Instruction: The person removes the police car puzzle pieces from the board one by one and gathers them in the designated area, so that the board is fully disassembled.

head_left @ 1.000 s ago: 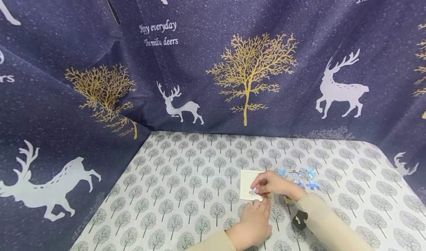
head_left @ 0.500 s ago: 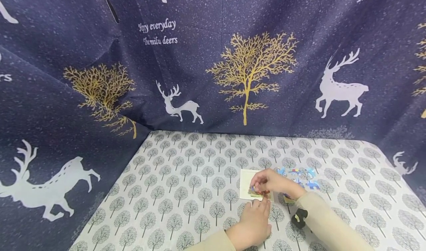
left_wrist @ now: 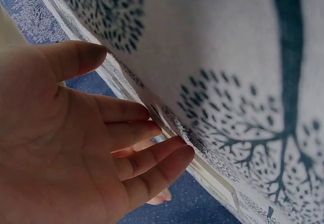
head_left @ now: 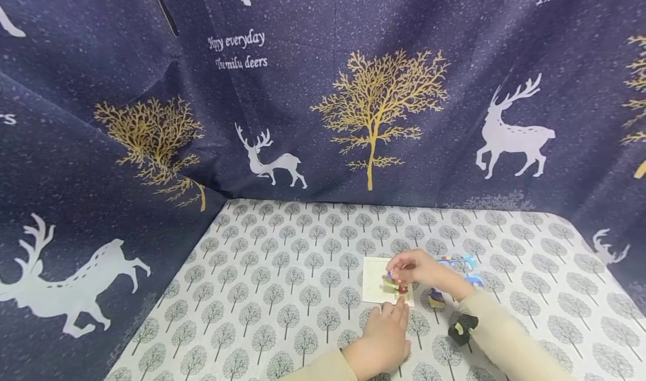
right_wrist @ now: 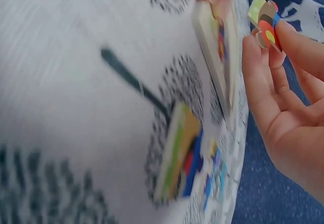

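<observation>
A cream puzzle tray (head_left: 372, 283) lies flat on the patterned cloth, with a coloured jigsaw piece (head_left: 402, 290) in its near right corner. Over the tray my right hand (head_left: 423, 270) pinches another jigsaw piece (right_wrist: 267, 24) between thumb and fingertips. That held piece is tilted and shows green, red and blue. My left hand (head_left: 382, 336) rests at the tray's near edge, fingers stretched forward, the fingertips right by the corner piece. In the left wrist view its fingers (left_wrist: 152, 171) are loosely extended along the tray's edge and grip nothing.
A loose jigsaw piece (head_left: 436, 298) lies right of the tray, under the right forearm. Several blue pieces (head_left: 469, 264) are grouped behind the right wrist, partly hidden by it. A dark blue curtain (head_left: 303, 100) printed with deer hangs behind the table.
The right hand has lifted slightly and shifted right with the pinched piece, which now tilts above the tray. More of the loose piece on the cloth shows. My left hand stays in place.
</observation>
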`<action>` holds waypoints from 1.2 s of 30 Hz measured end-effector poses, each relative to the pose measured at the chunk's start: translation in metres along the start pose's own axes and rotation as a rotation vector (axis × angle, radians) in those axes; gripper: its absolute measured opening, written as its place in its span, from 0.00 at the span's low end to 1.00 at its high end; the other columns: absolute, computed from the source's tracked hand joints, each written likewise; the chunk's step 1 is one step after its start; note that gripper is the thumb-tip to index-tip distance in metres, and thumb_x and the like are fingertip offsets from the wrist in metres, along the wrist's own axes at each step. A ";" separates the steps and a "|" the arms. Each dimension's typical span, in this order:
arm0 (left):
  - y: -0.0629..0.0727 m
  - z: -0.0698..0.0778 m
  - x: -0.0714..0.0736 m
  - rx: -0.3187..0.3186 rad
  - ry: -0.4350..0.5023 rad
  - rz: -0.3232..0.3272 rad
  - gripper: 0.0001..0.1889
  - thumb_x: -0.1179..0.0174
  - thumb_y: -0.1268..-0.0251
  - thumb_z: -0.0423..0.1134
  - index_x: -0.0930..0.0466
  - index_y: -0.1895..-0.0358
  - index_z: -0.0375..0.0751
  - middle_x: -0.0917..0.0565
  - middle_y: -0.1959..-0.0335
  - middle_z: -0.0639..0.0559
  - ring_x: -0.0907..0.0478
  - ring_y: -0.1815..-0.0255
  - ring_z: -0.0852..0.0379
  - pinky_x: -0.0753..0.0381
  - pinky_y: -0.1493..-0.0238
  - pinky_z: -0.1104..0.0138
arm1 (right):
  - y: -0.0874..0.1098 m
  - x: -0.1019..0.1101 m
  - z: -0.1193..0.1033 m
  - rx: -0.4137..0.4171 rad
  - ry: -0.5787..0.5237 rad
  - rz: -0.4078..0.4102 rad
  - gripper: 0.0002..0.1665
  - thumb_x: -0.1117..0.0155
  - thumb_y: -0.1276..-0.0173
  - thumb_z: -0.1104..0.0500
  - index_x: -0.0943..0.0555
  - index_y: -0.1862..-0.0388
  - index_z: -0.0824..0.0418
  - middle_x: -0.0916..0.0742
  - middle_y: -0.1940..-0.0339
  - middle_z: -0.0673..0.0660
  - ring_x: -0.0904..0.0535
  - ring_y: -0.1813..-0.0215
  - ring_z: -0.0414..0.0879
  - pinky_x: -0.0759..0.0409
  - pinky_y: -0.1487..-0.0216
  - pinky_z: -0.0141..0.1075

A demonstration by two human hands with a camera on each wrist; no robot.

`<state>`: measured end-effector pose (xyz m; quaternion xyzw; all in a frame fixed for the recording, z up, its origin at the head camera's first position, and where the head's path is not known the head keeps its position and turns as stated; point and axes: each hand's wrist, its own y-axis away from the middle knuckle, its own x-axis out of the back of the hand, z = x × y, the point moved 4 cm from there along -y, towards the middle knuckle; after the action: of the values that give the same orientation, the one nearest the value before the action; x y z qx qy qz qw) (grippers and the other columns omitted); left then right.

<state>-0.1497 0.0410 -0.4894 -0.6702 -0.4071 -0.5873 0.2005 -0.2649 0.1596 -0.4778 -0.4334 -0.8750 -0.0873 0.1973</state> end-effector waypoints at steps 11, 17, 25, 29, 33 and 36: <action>0.000 0.000 -0.001 -0.009 0.049 0.015 0.33 0.55 0.30 0.61 0.37 0.28 0.48 0.40 0.26 0.55 0.36 0.43 0.63 0.36 0.59 0.73 | 0.040 0.036 0.008 -0.115 -0.107 0.069 0.19 0.37 0.33 0.63 0.23 0.48 0.74 0.18 0.60 0.64 0.16 0.66 0.53 0.14 0.63 0.45; 0.001 0.000 0.000 -0.012 0.052 0.018 0.32 0.55 0.30 0.61 0.36 0.28 0.48 0.40 0.26 0.55 0.36 0.41 0.62 0.34 0.56 0.72 | 0.066 0.053 0.012 -0.114 -0.114 0.064 0.21 0.38 0.35 0.67 0.26 0.46 0.77 0.20 0.58 0.65 0.16 0.62 0.50 0.15 0.59 0.44; -0.001 0.000 -0.001 -0.029 0.029 0.016 0.32 0.56 0.29 0.60 0.37 0.28 0.48 0.40 0.26 0.54 0.36 0.40 0.61 0.33 0.56 0.72 | 0.098 0.065 0.025 -0.088 -0.073 0.072 0.21 0.38 0.36 0.68 0.28 0.47 0.79 0.20 0.56 0.63 0.17 0.59 0.41 0.15 0.58 0.39; -0.001 0.000 -0.002 -0.021 0.024 0.011 0.32 0.57 0.29 0.61 0.38 0.28 0.48 0.41 0.25 0.55 0.36 0.39 0.62 0.33 0.54 0.72 | 0.111 0.065 0.033 -0.095 -0.093 0.069 0.21 0.39 0.36 0.68 0.28 0.48 0.81 0.19 0.58 0.63 0.17 0.57 0.40 0.16 0.55 0.37; -0.002 0.000 -0.002 -0.003 0.014 0.011 0.33 0.57 0.29 0.61 0.39 0.27 0.50 0.42 0.25 0.56 0.36 0.39 0.62 0.33 0.54 0.72 | 0.117 0.064 0.039 -0.111 -0.080 0.091 0.19 0.38 0.38 0.68 0.26 0.50 0.80 0.17 0.61 0.61 0.17 0.60 0.41 0.16 0.57 0.37; -0.003 0.000 -0.002 -0.001 0.016 0.016 0.33 0.56 0.29 0.61 0.38 0.27 0.49 0.41 0.25 0.56 0.35 0.41 0.62 0.33 0.55 0.72 | 0.117 0.064 0.042 -0.116 -0.059 0.103 0.19 0.36 0.39 0.68 0.25 0.51 0.79 0.16 0.62 0.61 0.17 0.61 0.41 0.16 0.59 0.35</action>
<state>-0.1518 0.0417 -0.4915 -0.6688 -0.3998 -0.5912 0.2081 -0.2177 0.2906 -0.4911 -0.4910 -0.8504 -0.1149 0.1501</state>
